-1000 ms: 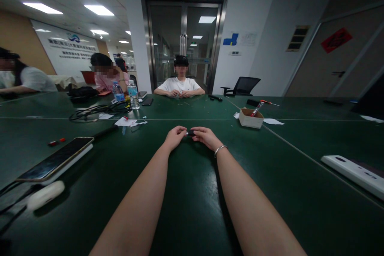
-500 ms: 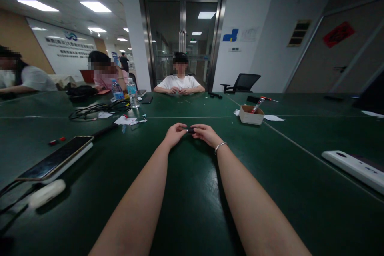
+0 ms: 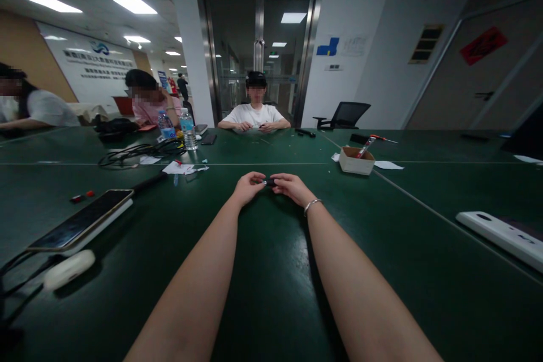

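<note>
Over the middle of the green table [image 3: 271, 260], both my hands pinch one small dark piece [image 3: 268, 182] with a shiny, metal-looking left end. My left hand [image 3: 249, 188] grips that bright end between thumb and fingertips. On the black end, the thumb and fingers of my right hand [image 3: 292, 189] are closed; a silver bracelet [image 3: 313, 206] circles that wrist. What exactly the piece is cannot be made out at this size, and the fingertips cover part of it.
A phone [image 3: 85, 220] on a white block and a cream oval device [image 3: 70, 270] with cables lie left. Two water bottles [image 3: 188, 130] stand beyond black cables. A small box [image 3: 356, 162] holds a tool at right, near a white device [image 3: 500, 237]. A person [image 3: 254, 116] sits opposite.
My hands hold nearly the same pose, with slightly more of the dark piece showing between them. The view has shifted slightly. The person opposite has moved their hands a little.
</note>
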{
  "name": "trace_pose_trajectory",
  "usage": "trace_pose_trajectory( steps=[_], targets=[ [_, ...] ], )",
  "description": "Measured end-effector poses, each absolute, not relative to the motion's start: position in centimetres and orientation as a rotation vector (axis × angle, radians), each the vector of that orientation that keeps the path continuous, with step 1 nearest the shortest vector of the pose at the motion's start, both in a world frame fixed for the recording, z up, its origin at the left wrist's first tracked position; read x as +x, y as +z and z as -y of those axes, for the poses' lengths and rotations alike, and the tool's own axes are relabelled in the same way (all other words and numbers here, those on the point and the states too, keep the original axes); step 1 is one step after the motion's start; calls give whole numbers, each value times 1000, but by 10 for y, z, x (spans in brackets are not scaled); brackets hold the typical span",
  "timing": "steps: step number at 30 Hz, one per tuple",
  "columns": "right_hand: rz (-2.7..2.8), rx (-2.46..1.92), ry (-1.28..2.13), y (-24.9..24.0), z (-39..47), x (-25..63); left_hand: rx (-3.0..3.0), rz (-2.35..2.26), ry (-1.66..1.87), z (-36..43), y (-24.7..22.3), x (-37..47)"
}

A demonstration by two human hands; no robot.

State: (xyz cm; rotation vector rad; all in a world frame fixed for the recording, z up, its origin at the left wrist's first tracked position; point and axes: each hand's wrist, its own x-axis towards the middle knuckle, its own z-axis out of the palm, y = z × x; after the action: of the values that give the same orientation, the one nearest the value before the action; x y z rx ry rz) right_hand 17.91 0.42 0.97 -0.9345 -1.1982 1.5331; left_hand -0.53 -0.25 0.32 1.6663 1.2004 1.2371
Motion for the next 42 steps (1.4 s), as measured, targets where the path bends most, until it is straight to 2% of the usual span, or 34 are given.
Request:
trace_pose_trajectory(
  steps=[42],
  targets=[
    [1217,-934,1529,8,-6,179,1663,-1230,1173,-6,-9,-3]
  ],
)
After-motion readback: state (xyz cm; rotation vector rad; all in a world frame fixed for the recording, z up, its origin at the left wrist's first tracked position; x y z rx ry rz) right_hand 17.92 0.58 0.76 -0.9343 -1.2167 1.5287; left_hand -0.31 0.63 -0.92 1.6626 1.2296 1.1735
